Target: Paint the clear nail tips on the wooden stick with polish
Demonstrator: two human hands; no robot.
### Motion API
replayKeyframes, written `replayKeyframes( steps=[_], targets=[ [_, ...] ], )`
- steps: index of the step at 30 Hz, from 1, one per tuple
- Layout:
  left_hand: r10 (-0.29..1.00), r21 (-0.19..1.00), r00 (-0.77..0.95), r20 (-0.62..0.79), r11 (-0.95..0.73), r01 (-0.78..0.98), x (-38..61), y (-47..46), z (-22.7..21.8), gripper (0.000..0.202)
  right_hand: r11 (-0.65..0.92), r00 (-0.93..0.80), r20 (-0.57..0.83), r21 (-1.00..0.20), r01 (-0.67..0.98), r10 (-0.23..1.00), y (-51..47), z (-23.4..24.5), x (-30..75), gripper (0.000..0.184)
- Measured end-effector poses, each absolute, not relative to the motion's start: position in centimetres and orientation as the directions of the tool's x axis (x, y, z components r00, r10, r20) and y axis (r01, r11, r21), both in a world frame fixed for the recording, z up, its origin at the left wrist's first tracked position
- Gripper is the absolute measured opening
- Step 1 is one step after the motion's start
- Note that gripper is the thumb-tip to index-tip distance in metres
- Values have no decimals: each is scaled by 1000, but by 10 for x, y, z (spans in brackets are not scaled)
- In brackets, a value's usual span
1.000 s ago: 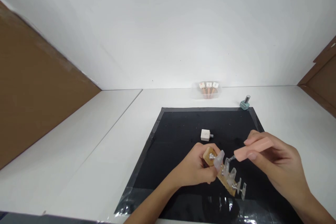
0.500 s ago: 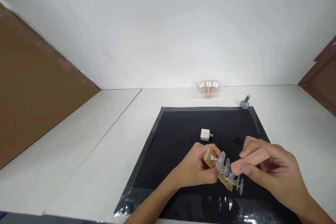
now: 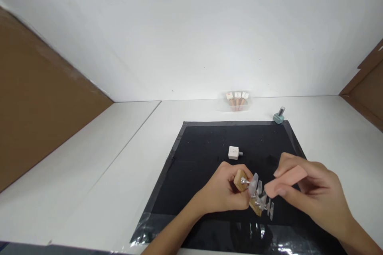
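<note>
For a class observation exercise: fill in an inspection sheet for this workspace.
Surface: white table, black mat on it.
Things in hand: wooden strip bearing clear tips; pink block.
Clutter: white cube on the mat; teal bottle at its far right corner; three sticks by the white wall.
Hands: left hand grips the wooden strip; right hand pinches the pink block.
Cables: nothing seen.
Surroundings: white wall, brown panels at both sides.
</note>
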State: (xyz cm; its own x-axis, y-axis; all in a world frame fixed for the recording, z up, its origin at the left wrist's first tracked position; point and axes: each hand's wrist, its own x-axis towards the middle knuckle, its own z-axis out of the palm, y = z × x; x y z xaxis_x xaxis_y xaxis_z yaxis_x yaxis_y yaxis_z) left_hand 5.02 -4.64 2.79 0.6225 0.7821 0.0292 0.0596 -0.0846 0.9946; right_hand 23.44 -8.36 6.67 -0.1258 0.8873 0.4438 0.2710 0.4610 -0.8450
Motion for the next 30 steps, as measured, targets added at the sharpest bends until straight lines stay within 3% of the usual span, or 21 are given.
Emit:
replayKeyframes(
  steps=[5,9,13,18,22,26,30],
  targets=[
    [772,993,635,24,-90,72,50,-47,26,5,431,-35,442,-850,304,896,-83,66,234,20],
    [769,993,639,23,-91,74,51,-46,28,6,441,-130,421,-857,268,898,-83,65,234,21],
    [770,994,638,9,-79,81,51,-46,28,5,398,-7,420,-856,330,908,-83,65,233,19],
    [770,993,637,21,-92,79,50,-46,26,7,413,-111,398,-865,284,911,-83,65,232,20],
    [772,994,636,0,-68,82,50,-46,26,6,398,5,421,-861,315,907,-82,64,233,20],
    [772,996,636,7,-60,62,50,-45,29,7,436,-128,417,-861,263,900,-83,65,233,19],
    [772,997,636,-2,-51,65,50,-46,28,5,411,30,449,-841,352,893,-83,65,232,19]
  ],
)
